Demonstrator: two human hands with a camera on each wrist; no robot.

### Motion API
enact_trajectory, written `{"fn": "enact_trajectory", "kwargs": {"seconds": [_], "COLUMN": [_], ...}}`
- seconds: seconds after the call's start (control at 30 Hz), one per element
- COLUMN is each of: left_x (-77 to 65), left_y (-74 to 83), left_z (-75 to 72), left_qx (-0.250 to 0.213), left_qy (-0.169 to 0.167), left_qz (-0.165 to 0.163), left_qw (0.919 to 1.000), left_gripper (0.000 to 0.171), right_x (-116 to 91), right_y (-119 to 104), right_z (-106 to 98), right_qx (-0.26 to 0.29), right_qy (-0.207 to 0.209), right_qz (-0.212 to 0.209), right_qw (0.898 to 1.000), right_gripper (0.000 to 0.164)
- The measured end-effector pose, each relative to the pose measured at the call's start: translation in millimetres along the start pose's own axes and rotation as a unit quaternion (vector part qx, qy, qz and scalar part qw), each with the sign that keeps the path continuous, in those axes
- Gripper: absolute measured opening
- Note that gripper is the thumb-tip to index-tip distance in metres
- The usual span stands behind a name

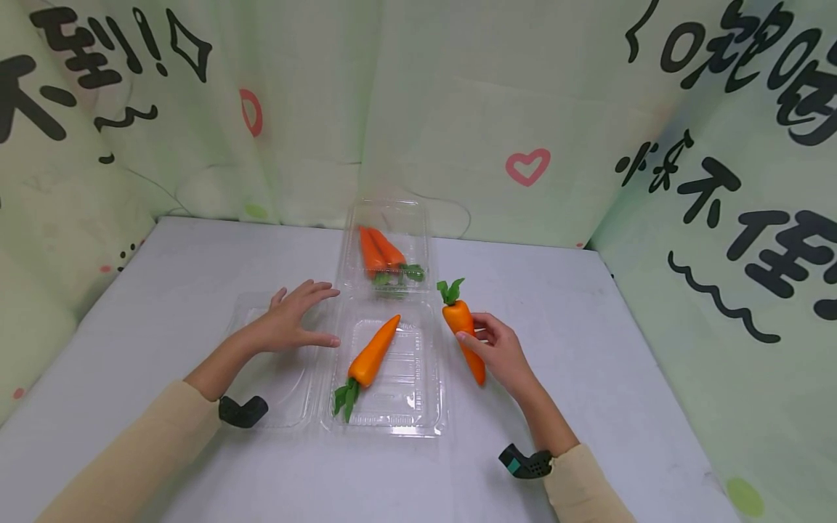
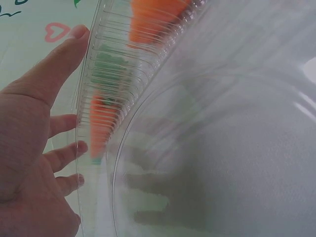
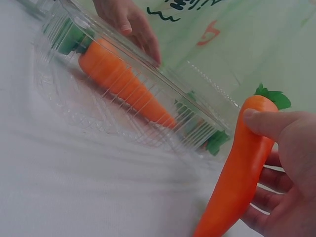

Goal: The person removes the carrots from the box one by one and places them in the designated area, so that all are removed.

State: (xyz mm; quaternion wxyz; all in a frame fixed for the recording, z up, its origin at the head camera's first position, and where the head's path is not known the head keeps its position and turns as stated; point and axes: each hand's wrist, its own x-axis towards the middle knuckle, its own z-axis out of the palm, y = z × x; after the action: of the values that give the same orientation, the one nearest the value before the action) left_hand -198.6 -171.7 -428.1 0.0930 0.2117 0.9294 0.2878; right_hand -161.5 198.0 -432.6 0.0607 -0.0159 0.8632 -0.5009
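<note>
A carrot point(image 1: 466, 330) with green leaves at its top is gripped between the thumb and fingers of my right hand point(image 1: 500, 352), just right of the clear plastic container point(image 1: 439, 407). Inside that container lies another carrot point(image 1: 374, 352), tilted, with its leaves toward the near left corner. My left hand point(image 1: 290, 319) spreads its fingers by the container's left side. In the left wrist view the thumb and fingertips come close to the clear wall point(image 2: 84, 106); whether they touch it I cannot tell.
Behind the near container stands a clear plastic box point(image 1: 421, 218) with two carrots point(image 1: 381, 250) in it. A clear lid-like panel point(image 1: 281, 407) lies flat to the left, under the left forearm. The white table point(image 1: 556, 290) ends at printed curtains point(image 1: 445, 109) at the back and sides.
</note>
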Motion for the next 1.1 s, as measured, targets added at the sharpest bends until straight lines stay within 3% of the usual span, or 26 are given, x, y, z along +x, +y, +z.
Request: {"fn": "enact_trajectory", "kwargs": {"seconds": [1.1], "left_x": [-1.6], "left_y": [1.0], "left_z": [-1.3], "left_qx": [-0.007], "left_qy": [-0.002], "left_qz": [0.005], "left_qw": [1.0000], "left_gripper": [0.088], "right_x": [1.2], "right_y": [8.9], "right_z": [0.0], "right_qx": [-0.039], "right_qy": [-0.001], "right_qz": [0.037], "right_qw": [0.999], "right_gripper": [0.045]}}
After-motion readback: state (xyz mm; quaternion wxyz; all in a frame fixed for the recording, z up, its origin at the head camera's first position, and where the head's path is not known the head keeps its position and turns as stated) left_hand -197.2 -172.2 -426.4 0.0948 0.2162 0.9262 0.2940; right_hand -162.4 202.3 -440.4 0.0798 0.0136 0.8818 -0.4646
